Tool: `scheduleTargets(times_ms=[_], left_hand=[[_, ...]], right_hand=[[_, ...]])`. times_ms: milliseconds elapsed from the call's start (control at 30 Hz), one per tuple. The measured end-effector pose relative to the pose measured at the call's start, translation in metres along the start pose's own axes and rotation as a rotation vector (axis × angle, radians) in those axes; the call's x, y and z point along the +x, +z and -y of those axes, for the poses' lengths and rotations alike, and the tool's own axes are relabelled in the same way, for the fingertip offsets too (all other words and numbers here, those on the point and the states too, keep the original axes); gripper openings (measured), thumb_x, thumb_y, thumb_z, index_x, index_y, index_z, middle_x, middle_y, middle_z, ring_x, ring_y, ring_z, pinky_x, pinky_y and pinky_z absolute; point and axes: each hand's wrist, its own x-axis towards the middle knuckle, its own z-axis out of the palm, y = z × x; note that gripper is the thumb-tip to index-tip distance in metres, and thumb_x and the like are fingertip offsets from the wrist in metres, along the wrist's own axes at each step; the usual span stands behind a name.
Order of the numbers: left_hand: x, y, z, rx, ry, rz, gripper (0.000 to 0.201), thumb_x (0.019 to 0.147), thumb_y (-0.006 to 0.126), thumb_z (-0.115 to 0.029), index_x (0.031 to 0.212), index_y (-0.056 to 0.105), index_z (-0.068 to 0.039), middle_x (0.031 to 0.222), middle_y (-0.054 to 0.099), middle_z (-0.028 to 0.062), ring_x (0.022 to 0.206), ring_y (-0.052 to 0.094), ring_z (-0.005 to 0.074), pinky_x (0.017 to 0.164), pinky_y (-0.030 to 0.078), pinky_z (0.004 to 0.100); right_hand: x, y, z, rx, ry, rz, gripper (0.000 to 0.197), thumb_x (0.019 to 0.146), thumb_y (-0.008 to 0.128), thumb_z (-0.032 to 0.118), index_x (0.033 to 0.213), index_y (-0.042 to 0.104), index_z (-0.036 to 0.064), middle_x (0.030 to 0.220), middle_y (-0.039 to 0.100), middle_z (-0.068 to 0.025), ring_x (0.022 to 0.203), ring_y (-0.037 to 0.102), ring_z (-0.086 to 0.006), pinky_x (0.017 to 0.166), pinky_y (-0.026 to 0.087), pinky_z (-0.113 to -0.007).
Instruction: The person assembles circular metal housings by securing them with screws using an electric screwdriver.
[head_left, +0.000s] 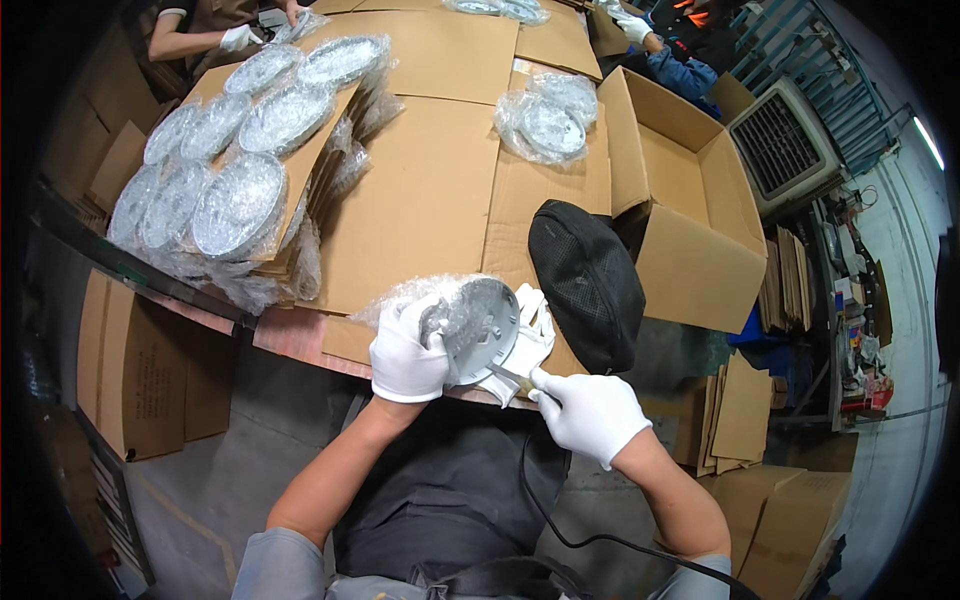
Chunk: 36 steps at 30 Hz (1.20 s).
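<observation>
2 grips work just left of the black bag (pixel 587 290): my left grip (pixel 410 352) clasps the grey disc (pixel 492 328) through its bubble wrap (pixel 448 318); my right grip (pixel 592 415) pinches a slim tool (pixel 512 377) at its rim. I'd brace the disc, stroke lightly, and aim the tip clear of my left fingers.

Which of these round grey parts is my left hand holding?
The round part by the near table edge, its face partly bare, gripped by your left hand. The others lie in clear wrap farther away.
</observation>
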Motion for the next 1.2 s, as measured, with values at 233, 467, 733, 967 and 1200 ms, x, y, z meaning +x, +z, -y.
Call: scheduleTargets(times_ms=[233,467,733,967,1200], left_hand=[[-0.004,0.006,0.029,0.035,-0.121,0.019,0.032,0.075,0.064,0.0,0.106,0.067,-0.004,0.1,0.063,0.0216,0.09,0.063,0.0406,0.08,0.053,0.0433],[-0.013,0.014,0.013,-0.086,-0.18,-0.018,0.035,0.077,0.061,-0.002,0.112,0.066,-0.001,0.101,0.066,0.0223,0.094,0.066,0.0373,0.085,0.054,0.0408],[0.01,0.001,0.007,-0.187,-0.332,0.128,0.035,0.078,0.059,-0.002,0.112,0.069,0.0,0.098,0.072,0.0213,0.091,0.072,0.0302,0.084,0.056,0.0347],[0.055,-0.024,-0.003,-0.012,-0.234,0.474,0.029,0.081,0.06,-0.003,0.108,0.071,-0.003,0.095,0.072,0.0195,0.088,0.072,0.0308,0.081,0.056,0.0356],[0.066,-0.023,-0.018,-0.007,-0.142,0.567,0.025,0.083,0.063,-0.005,0.107,0.072,-0.005,0.093,0.071,0.0197,0.085,0.07,0.034,0.076,0.056,0.0382]], right_hand=[[-0.013,0.044,-0.002,0.071,0.045,-0.124,0.027,0.094,0.056,0.028,0.117,0.065,0.0154,0.071,0.067,-0.0126,0.063,0.066,-0.0326,0.057,0.053,-0.045],[-0.028,0.085,-0.003,0.381,0.14,-0.365,0.028,0.091,0.067,0.024,0.117,0.07,0.0132,0.083,0.07,-0.0135,0.073,0.07,-0.028,0.066,0.055,-0.036],[-0.035,0.058,-0.017,0.423,0.08,-0.391,0.031,0.091,0.067,0.031,0.119,0.071,0.0189,0.078,0.07,-0.0098,0.069,0.069,-0.0256,0.064,0.056,-0.035],[-0.017,0.004,-0.025,0.061,-0.021,-0.232,0.022,0.092,0.061,0.031,0.11,0.069,0.0202,0.073,0.067,-0.0067,0.066,0.067,-0.0265,0.057,0.053,-0.04],[0.007,-0.015,-0.017,-0.056,-0.039,-0.04,0.018,0.093,0.056,0.028,0.098,0.067,0.0147,0.07,0.066,-0.0123,0.065,0.066,-0.0324,0.059,0.052,-0.044]])
